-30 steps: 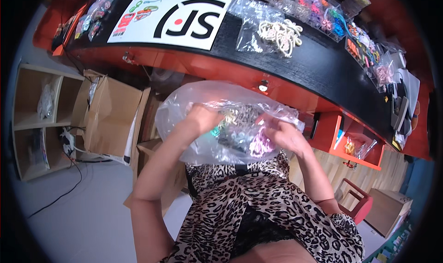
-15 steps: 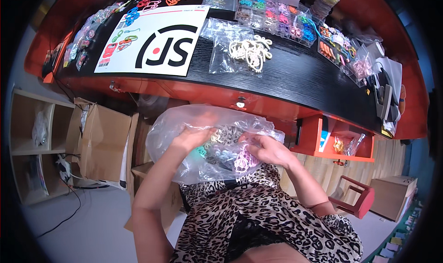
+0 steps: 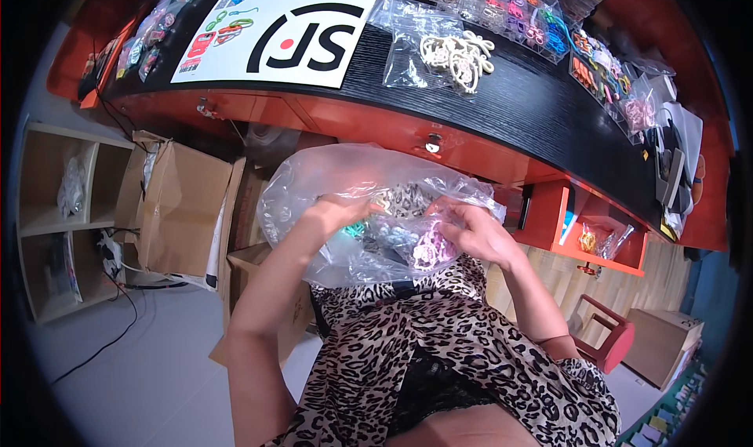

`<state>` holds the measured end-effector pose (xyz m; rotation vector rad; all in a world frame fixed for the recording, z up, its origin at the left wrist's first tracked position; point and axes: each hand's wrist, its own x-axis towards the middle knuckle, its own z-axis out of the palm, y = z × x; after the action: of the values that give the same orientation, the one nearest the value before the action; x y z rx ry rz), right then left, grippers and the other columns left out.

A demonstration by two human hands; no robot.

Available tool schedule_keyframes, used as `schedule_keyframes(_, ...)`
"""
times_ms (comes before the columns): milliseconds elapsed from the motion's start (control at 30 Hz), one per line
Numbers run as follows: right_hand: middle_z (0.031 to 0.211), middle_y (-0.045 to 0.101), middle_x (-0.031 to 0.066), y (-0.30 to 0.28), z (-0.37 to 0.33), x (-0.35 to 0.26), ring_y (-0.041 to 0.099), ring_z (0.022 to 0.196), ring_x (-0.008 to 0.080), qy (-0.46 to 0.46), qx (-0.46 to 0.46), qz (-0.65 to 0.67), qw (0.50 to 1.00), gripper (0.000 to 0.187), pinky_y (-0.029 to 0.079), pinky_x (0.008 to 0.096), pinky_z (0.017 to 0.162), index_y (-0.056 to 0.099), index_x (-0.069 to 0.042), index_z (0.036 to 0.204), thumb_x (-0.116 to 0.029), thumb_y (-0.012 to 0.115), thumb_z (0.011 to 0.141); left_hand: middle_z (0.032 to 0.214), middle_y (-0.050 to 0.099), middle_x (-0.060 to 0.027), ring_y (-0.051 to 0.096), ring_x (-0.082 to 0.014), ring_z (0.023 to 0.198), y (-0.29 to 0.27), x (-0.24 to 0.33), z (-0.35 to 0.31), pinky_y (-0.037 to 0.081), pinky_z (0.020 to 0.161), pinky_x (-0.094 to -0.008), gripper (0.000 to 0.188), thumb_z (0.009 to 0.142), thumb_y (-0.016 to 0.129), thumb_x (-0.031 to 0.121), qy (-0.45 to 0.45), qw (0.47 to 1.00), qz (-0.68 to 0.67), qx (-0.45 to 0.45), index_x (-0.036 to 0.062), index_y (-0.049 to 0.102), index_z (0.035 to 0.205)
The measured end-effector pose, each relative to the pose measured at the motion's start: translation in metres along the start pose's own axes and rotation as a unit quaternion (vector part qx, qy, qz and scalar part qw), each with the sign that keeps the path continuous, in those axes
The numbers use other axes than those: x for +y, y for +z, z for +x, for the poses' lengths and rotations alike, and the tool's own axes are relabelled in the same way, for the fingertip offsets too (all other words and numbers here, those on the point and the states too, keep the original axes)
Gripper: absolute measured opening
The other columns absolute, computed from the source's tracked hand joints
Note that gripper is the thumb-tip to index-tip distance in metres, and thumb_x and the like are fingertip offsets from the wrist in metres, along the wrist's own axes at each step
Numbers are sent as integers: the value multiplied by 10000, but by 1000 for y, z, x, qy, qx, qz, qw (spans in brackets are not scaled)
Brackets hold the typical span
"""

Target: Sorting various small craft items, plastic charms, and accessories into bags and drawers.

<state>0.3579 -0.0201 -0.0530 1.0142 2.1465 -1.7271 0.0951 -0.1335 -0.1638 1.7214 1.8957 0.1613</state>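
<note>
A large clear plastic bag lies over my lap, its mouth spread. Inside are a pink cord bundle, a teal one and greyish ones. My left hand reaches into the bag from the left, fingers closed at a small cream cord bundle. On the other side, my right hand grips the bag's edge beside the pink bundle; its fingertips are partly hidden by plastic.
The black desk carries a white printed sheet, a cream cord bundle on clear bags, and a compartment box of coloured cords. An open red drawer juts out at right. Cardboard boxes stand at left, a red stool at right.
The whole view has shifted, so the desk sits higher in the picture and the bag slightly up and right. Both hands keep nearly the same places at the bag.
</note>
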Motion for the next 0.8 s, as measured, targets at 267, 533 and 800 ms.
schedule_keyframes(267, 1071, 697, 182, 7, -1, -13, 670, 985, 275, 24, -10, -7, 1000, 419, 492, 381, 892, 594, -55, 1324, -228, 543, 946, 1168, 607, -159, 586, -347, 1075, 60, -74, -6, 464, 974, -427, 336, 919, 629, 281, 69, 943, -321, 48, 74, 608, 1183)
schedule_keyframes(533, 983, 688, 97, 5, 1, 1, 614, 880, 160, 7, 21, -48, 999, 366, 495, 334, 800, 617, -38, 1286, -163, 575, 944, 1059, 605, -167, 599, -335, 1013, -60, 0, -16, 468, 926, -422, 211, 838, 680, 106, 102, 987, -62, 107, 35, 623, 1028)
schedule_keyframes(800, 868, 651, 82, 9, 15, -9, 601, 797, 169, -102, 5, -41, 994, 281, 483, 343, 753, 630, -19, 1149, -70, 559, 882, 958, 619, -98, 610, -203, 908, -83, 38, -25, 493, 802, -324, 118, 964, 586, 90, 11, 918, -328, 223, 36, 566, 1066)
